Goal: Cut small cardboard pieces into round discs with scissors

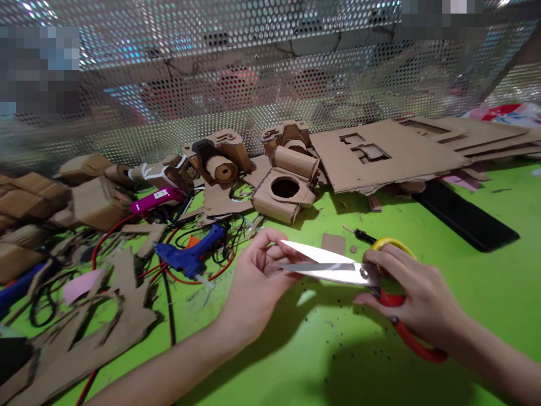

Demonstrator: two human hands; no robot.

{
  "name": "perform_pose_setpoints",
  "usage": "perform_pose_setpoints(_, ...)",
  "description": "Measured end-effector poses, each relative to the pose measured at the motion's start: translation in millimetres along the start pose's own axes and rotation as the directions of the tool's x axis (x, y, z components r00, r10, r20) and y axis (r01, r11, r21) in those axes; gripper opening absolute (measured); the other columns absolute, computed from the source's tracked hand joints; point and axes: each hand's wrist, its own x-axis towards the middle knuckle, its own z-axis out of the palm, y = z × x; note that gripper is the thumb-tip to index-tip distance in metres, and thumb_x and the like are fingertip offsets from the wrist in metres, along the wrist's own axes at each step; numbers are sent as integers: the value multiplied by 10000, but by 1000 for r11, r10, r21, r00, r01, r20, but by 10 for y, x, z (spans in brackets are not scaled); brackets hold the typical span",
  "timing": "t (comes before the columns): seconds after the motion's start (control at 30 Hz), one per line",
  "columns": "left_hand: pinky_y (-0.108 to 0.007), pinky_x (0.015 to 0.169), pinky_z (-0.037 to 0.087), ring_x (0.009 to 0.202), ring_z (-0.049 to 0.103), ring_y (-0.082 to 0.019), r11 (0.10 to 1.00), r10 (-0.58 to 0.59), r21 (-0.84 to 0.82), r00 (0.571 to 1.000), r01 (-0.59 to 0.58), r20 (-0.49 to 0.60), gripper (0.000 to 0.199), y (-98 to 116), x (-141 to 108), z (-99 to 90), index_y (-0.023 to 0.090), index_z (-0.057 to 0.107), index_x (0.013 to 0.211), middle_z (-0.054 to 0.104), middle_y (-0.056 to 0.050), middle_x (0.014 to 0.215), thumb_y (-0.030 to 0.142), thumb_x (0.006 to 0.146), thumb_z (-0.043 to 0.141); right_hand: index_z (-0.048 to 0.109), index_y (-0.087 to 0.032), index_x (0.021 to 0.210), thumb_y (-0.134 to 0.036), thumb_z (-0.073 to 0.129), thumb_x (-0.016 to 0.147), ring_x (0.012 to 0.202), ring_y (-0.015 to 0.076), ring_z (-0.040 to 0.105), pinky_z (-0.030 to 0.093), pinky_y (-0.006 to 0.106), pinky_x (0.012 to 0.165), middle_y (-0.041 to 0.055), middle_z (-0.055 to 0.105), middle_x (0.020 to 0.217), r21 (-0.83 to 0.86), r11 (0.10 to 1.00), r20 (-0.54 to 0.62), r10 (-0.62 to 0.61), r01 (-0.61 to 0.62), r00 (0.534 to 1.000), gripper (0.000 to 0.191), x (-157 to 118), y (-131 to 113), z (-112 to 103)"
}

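Note:
Scissors (338,273) with red and yellow handles are held in my right hand (416,287), fingers and thumb through the grips. Their blades are parted and point left. My left hand (264,276) is closed, fingers curled in a pinch right at the blade tips. Whatever it holds, if anything, is hidden behind the fingers and blades. Just behind the blades, a small cardboard square (333,243) lies on the green table (296,361) beside a tiny round cardboard piece (353,248). A cardboard box shape with a round hole (274,206) stands beyond my left hand.
A blue glue gun (190,252) with cords lies left, near cut cardboard scraps (127,304). Cardboard camera models (222,158) line the back by a perforated metal screen (262,73). Large cardboard sheets (393,149) and a black flat object (467,214) are at right.

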Motion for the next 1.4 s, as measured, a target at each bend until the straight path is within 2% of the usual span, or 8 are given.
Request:
perform_pose_setpoints(0.27,-154,519,519,544,599,-78,998,-31,47,999,32,-19,433,55,0,24,179,457,632,627,73,565,27,519,846,629,-201,944,-499,493,926,597,141,560,465,244,484,50,623,783,18,1000,17,10,-10,1000,328,-41,-7,37)
perform_pose_setpoints(0.37,-153,506,507,529,581,-76,996,-28,88,999,32,-39,445,72,-12,43,182,447,620,615,74,561,22,511,848,644,-201,936,-467,525,917,580,133,542,446,232,470,44,618,763,8,1000,4,4,-4,1000,292,-44,-6,40)
perform_pose_setpoints(0.53,-141,471,487,510,574,-72,994,-26,107,998,32,-57,441,84,-26,52,179,447,596,619,74,560,-20,500,828,647,-184,956,-491,520,914,588,135,551,447,239,477,51,623,767,-32,999,-21,-34,33,999,335,-43,11,31)
perform_pose_setpoints(0.83,-134,553,552,542,658,-80,998,-50,-48,999,49,-16,273,46,-13,25,141,628,631,705,38,593,-80,538,758,612,-192,996,-508,509,923,613,137,572,461,243,491,50,639,787,10,999,-29,-41,41,999,341,-61,8,38)
perform_pose_setpoints(1.0,-154,607,582,606,699,-110,999,-29,-23,998,30,59,140,29,-30,7,133,704,663,722,-12,627,19,624,776,578,-232,1043,-512,503,922,504,110,501,423,231,431,0,599,699,90,994,-96,69,-61,993,313,-32,-14,-30)
perform_pose_setpoints(1.17,-160,611,585,605,690,-107,999,25,27,999,-26,46,121,31,-20,-10,135,732,664,713,-15,664,14,666,731,552,-243,977,-438,486,951,528,135,552,464,272,453,32,622,775,36,994,-131,103,-99,986,207,43,1,-94)
perform_pose_setpoints(1.3,-173,618,590,637,685,-112,996,83,41,997,-83,-2,126,5,-8,-32,151,738,707,710,-5,690,46,642,764,541,-214,922,-617,415,912,447,123,489,414,262,362,43,587,720,-49,986,-92,153,-158,984,423,99,-29,-105)
perform_pose_setpoints(1.4,-175,630,583,640,684,-108,997,83,10,997,-82,-6,185,-19,-5,-41,156,697,780,703,10,687,91,647,806,538,-205,899,-728,380,856,463,128,513,434,266,365,61,598,759,-50,984,-48,171,-173,984,547,91,-35,-94)
